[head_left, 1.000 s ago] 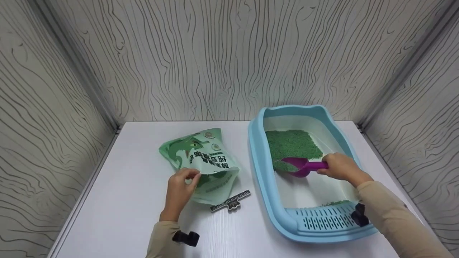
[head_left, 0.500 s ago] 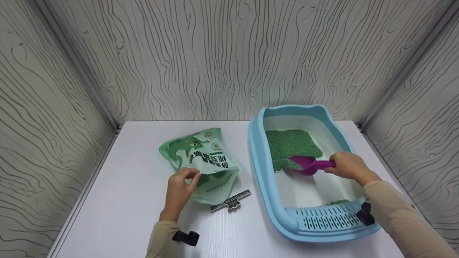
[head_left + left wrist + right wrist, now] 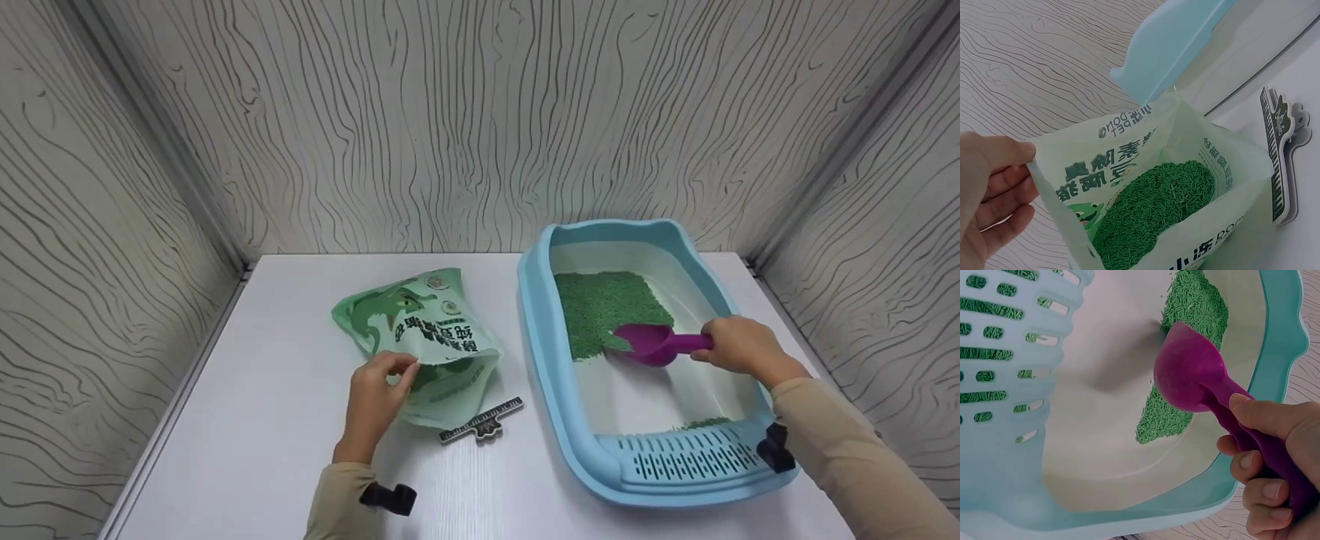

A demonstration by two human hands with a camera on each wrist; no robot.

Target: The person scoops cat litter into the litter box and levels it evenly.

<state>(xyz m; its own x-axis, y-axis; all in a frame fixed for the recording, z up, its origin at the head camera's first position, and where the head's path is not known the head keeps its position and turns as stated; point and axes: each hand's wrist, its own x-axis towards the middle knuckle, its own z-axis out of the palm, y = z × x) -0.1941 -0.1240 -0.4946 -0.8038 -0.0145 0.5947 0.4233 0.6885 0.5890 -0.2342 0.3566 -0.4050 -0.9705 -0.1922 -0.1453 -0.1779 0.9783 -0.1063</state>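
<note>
My right hand (image 3: 739, 346) grips the handle of a purple scoop (image 3: 651, 345) over the blue litter box (image 3: 536, 300). Green pellet litter (image 3: 611, 304) lies in a patch on the box floor, and the scoop's tip is at its edge. The right wrist view shows fingers wrapped round the scoop handle, with the bowl's back toward the camera. With thumb and finger, my left hand (image 3: 381, 390) pinches the rim of a pale green litter bag (image 3: 442, 330). Inside the bag, the left wrist view shows many green pellets (image 3: 1157, 208).
A black and white bag clip (image 3: 484, 421) lies on the white table (image 3: 247, 420) between bag and box. Slots line the box's front step (image 3: 679, 459), with some pellets beside and beneath it. Wood-patterned panels (image 3: 390, 127) stand behind and at both sides.
The right hand has drawn the scoop a little to the right, and less litter shows in its bowl, while more covers the floor by its tip. The left hand and bag stay put.
</note>
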